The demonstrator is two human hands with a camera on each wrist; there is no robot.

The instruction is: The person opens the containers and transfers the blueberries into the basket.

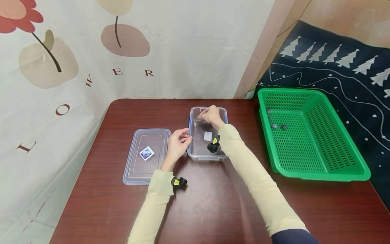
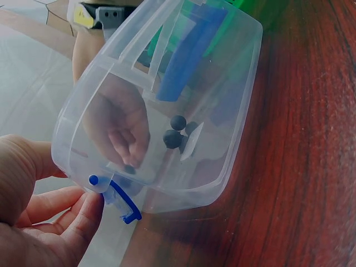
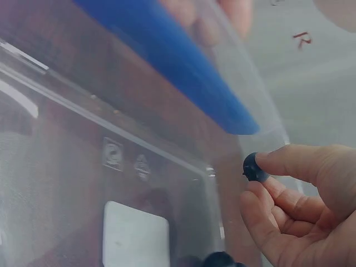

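Fingers (image 3: 289, 167) pinch ball (image 3: 253, 167) inside lengthwise box (image 1: 208, 158).

left grip (image 1: 178, 142): fingers relaxed, touching | right grip (image 1: 210, 115): fingertips pinching

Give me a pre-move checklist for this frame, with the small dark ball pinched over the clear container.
1. Ball grip: the right hand pinches a small dark ball between its fingers. Ok.
2. Ball over the opening: the hand is above the clear container, near its far rim. Ok.
3. Container steadied: the left hand touches its wall beside the blue clasp. Ok.
4. Lid out of the way: the lid lies flat on the table, left of the container. Ok.
5. Supply left: dark balls remain in the green basket. Ok.
6. Count already inside: at least two show; exact number cannot tell.
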